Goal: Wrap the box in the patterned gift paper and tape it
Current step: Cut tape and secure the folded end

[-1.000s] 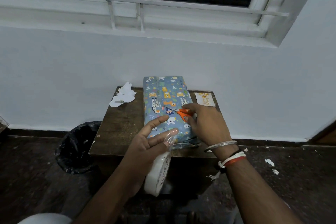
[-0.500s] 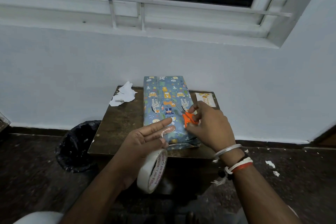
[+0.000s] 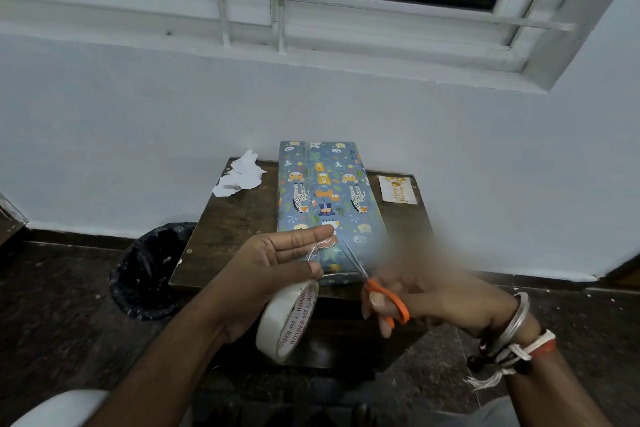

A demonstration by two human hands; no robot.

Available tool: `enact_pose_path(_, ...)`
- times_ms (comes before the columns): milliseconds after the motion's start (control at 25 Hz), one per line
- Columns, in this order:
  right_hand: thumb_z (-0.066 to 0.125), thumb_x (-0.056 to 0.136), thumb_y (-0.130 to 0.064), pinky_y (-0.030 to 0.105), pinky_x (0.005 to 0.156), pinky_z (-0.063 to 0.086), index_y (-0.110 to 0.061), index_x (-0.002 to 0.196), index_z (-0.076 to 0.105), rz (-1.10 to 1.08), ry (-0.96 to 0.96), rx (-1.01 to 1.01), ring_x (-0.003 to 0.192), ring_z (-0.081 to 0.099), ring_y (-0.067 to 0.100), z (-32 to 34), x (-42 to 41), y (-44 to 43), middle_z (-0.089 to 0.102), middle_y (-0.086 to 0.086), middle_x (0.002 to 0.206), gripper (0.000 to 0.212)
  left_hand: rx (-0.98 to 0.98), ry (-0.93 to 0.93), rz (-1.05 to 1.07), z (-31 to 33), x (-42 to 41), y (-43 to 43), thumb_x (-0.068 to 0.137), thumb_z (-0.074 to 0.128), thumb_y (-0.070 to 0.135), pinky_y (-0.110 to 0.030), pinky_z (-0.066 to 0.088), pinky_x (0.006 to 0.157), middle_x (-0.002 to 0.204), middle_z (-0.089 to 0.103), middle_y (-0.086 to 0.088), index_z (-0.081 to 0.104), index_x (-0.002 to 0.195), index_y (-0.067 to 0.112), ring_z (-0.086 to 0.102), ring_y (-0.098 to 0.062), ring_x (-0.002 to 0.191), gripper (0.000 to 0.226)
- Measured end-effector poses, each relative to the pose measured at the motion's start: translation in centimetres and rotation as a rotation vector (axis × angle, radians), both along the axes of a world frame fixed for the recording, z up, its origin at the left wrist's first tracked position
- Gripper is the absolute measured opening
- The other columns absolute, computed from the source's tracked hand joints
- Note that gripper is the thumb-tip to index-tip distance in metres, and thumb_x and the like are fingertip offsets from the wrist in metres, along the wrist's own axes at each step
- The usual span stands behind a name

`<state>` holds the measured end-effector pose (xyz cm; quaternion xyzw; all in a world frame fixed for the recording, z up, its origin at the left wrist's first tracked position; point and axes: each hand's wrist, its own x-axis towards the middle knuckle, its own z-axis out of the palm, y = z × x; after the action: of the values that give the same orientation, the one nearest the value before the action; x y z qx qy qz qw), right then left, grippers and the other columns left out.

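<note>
The box (image 3: pixel 325 198), wrapped in blue animal-print gift paper, lies lengthwise on a small dark wooden table (image 3: pixel 235 218). My left hand (image 3: pixel 277 260) hovers over the box's near end, fingers straight, with a strip of clear tape stuck across the fingertips. The tape roll (image 3: pixel 287 321) hangs below that hand on the strip. My right hand (image 3: pixel 426 298) grips orange-handled scissors (image 3: pixel 381 291) at the box's near right corner. The blades point up and left toward the tape strip. Part of this hand is blurred.
Torn white paper scraps (image 3: pixel 240 173) lie at the table's far left corner. A small printed card (image 3: pixel 398 189) lies at the far right. A black bin (image 3: pixel 152 270) stands on the floor left of the table. A white wall rises behind.
My right hand drew the scissors back off the box top toward me, to the near right corner. My left hand and the hanging roll shifted slightly; the tape strip stays on its fingers.
</note>
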<state>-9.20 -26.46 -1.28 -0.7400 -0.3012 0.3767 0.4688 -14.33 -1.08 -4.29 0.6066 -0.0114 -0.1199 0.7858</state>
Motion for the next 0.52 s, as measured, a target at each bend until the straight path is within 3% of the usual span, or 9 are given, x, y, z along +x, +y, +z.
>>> enact_pose_path(80,0.066,0.097,-0.026,0.022,0.066,0.044,-0.015,0.094,0.075,0.061,0.051,0.008,0.064,0.060,0.018,0.12,-0.13,0.31,0.073,0.005,0.075,0.014,0.008,0.006,-0.017,0.01,-0.03,-0.05,0.089,0.060,-0.014,-0.021,0.057,0.086,0.126,0.072,-0.006,0.067,0.130,0.009,0.070,-0.018,0.113,0.048)
enact_pose_path(160,0.066,0.098,-0.021,0.016,0.073,0.047,-0.016,0.094,0.076,0.086,0.072,0.012,0.067,0.063,0.010,0.09,-0.13,0.60,0.072,0.006,0.073,0.012,0.022,0.010,-0.037,0.03,-0.03,-0.16,0.089,0.060,-0.015,-0.019,0.056,0.082,0.126,0.072,-0.006,0.066,0.131,0.010,0.072,-0.015,0.108,0.049)
enact_pose_path(360,0.066,0.099,-0.014,0.010,0.069,0.045,-0.014,0.095,0.076,0.087,0.068,-0.006,0.063,0.062,0.003,0.25,0.03,0.75,0.071,0.004,0.070,0.011,0.049,0.025,-0.092,-0.09,-0.07,-0.25,0.089,0.060,-0.015,-0.018,0.054,0.079,0.125,0.073,-0.008,0.067,0.130,0.011,0.072,-0.009,0.097,0.048)
enact_pose_path(520,0.068,0.098,-0.013,0.017,0.073,0.048,-0.014,0.098,0.077,0.103,0.048,-0.012,0.064,0.065,0.007,0.11,0.10,0.63,0.072,0.004,0.071,0.010,0.045,0.045,-0.150,-0.29,0.04,-0.12,0.090,0.061,-0.014,-0.020,0.055,0.083,0.125,0.072,-0.011,0.070,0.128,0.013,0.071,-0.017,0.108,0.048)
